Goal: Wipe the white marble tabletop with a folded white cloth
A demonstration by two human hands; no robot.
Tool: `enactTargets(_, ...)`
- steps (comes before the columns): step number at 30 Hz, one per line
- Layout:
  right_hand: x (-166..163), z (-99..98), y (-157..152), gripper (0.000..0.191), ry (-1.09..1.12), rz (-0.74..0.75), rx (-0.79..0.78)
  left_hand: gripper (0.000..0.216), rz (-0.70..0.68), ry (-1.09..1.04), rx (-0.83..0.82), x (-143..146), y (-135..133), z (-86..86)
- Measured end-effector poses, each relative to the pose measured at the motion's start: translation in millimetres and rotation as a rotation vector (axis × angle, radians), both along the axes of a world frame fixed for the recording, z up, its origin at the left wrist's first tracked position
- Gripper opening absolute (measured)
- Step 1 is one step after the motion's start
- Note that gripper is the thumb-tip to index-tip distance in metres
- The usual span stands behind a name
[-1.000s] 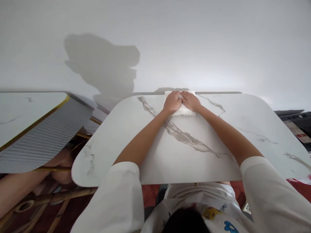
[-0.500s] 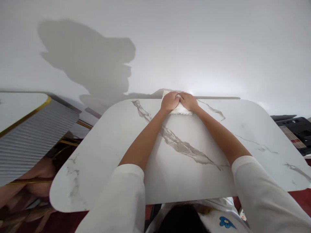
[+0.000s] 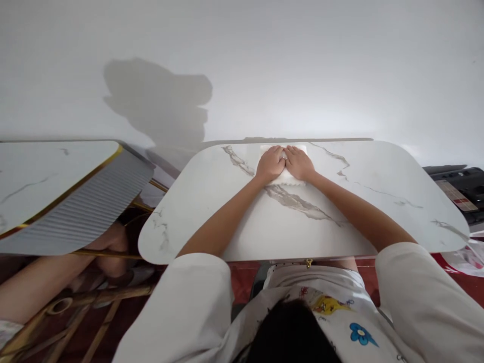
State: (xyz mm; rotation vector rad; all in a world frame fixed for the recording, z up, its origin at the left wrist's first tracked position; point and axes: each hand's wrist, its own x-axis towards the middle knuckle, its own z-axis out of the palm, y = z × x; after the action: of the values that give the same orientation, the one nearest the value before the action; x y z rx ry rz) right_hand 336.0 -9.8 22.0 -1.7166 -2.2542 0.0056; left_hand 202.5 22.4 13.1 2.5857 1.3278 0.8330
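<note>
Cloth (image 3: 289,179) lies near the far edge of the marbled surface (image 3: 295,242) — from afar, I see left hand (image 3: 270,165) and right hand (image 3: 300,163) flat upon it, fingers (image 3: 294,152) outstretched, unclenched.

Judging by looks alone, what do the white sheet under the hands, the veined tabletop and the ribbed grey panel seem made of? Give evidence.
White sheet: soft cloth or thick paper, matte; no gloss, wavy edge.
Veined tabletop: stone or marble-look laminate, smooth; grey-brown veins, soft sheen.
Ribbed grey panel: perhaps moulded plastic or painted wood, satin; parallel ridges.
</note>
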Motion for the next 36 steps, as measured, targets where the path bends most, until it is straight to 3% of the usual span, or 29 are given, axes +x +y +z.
enactTargets(12, -38, -0.6, -168, 0.053, -0.018, 0.037, 0.053, 0.051, 0.003, 0.072, -0.062, -41, -167, 0.4)
enactTargets(17, -36, 1.4, -211, 0.054, 0.009, 0.076, 0.024, 0.052, 0.032, 0.047, -0.076, -42, -211, -4.1)
enactTargets(21, -12, 4.2, -220, 0.053, 0.022, 0.074, -0.006, 0.052, 0.044, -0.007, -0.119, -19, -224, -2.9)
enactTargets(28, 46, 4.0, -229, 0.054, -0.020, 0.005, -0.011, 0.051, -0.067, -0.019, -0.111, 40, -228, 1.0)
enactTargets(32, 60, 4.0, -210, 0.055, -0.040, 0.015, -0.028, 0.048, -0.087, -0.054, -0.061, 53, -207, -2.7)
enactTargets(36, 67, 3.8, -159, 0.055, -0.056, 0.049, -0.043, 0.042, -0.059, -0.068, -0.029, 58, -160, -0.1)
